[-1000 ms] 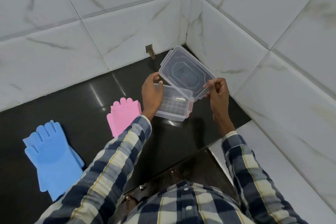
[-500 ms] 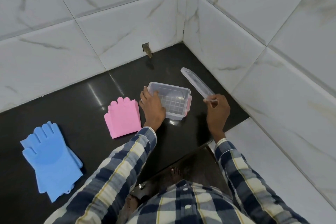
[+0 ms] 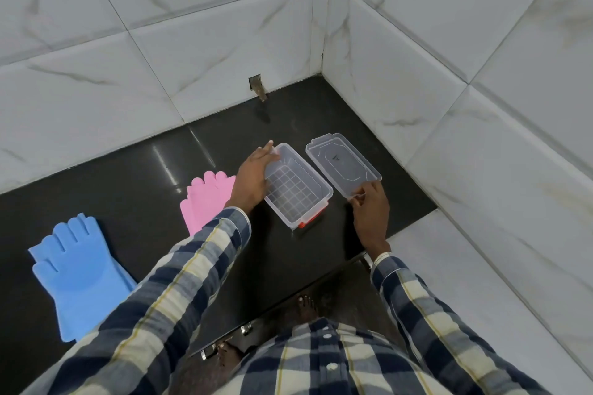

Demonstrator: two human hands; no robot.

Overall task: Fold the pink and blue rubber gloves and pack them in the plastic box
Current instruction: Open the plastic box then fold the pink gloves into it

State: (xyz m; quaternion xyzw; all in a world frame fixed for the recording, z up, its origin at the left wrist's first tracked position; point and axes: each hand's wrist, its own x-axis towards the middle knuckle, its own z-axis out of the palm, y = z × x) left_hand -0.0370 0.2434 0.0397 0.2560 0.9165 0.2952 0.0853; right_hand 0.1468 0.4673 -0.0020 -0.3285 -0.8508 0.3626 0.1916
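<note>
A clear plastic box with a red clasp stands open and empty on the black counter. My left hand grips its left rim. The clear lid lies flat just right of the box, and my right hand pinches its near edge. A pink glove lies flat left of the box, partly behind my left forearm. Blue gloves lie stacked at the counter's left side.
White marble-look tiled walls close the counter at the back and right, forming a corner. A small metal stub pokes from the back wall. Bare feet show on the floor below the counter's front edge.
The lid, held tilted in the air by my right hand, has come down flat on the counter right of the box. My left hand stays on the box.
</note>
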